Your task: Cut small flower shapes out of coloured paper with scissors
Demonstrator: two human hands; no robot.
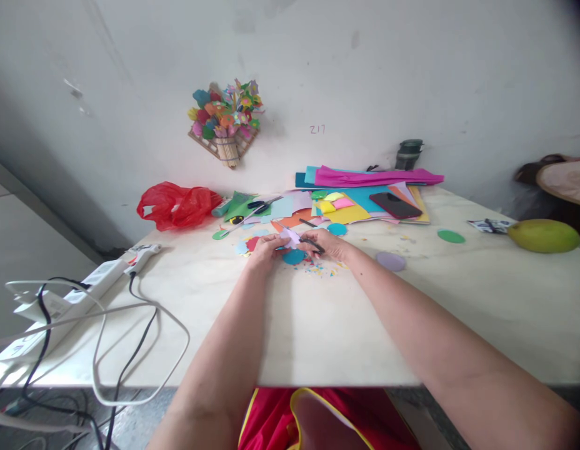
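A small piece of pale lilac paper (290, 237) is pinched in my left hand (270, 244). My right hand (328, 242) is closed around a pair of dark-handled scissors (313, 245), whose blades are mostly hidden behind the paper and fingers. Just below the hands lies a blue paper disc (294, 257), with tiny coloured paper scraps (320, 269) scattered beside it. Beyond my right hand rests another blue paper disc (337, 229). A red paper piece (251, 243) lies by my left fingers.
Coloured paper sheets (350, 211), a phone (395, 205) and a second pair of scissors (262, 204) lie toward the wall. A red plastic bag (177, 206) and a power strip (65, 312) with loose cables are at left. A yellow-green mango-like fruit (544, 235) sits at right.
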